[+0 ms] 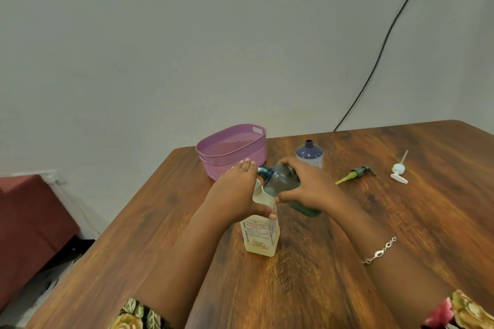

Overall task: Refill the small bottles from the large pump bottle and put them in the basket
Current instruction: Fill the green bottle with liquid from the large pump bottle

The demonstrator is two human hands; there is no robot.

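Floral sleeves (pixel 139 314) frame the bottom edge, and a silver bracelet (pixel 379 251) circles the right wrist. Further in, a pale labelled bottle (pixel 262 235) stands upright on the wooden surface (pixel 401 222). The left hand (pixel 238 195) grips its upper part, with the fingers (pixel 247 164) wrapped behind the shoulder and the thumb across the front. The right hand (pixel 307 184) holds a teal bottle (pixel 283 181) tipped almost flat, fingers curled over its body. Its open neck points left, just above the pale bottle's mouth. Behind the hands, a pink basket (pixel 232 152) sits near the far left corner of the surface. An uncapped purple bottle (pixel 309 153) stands upright to its right. Farther right lie a dark pump head (pixel 358 172) and a white pump head (pixel 399 171), apart from each other. A black cable (pixel 387 43) runs down the wall.
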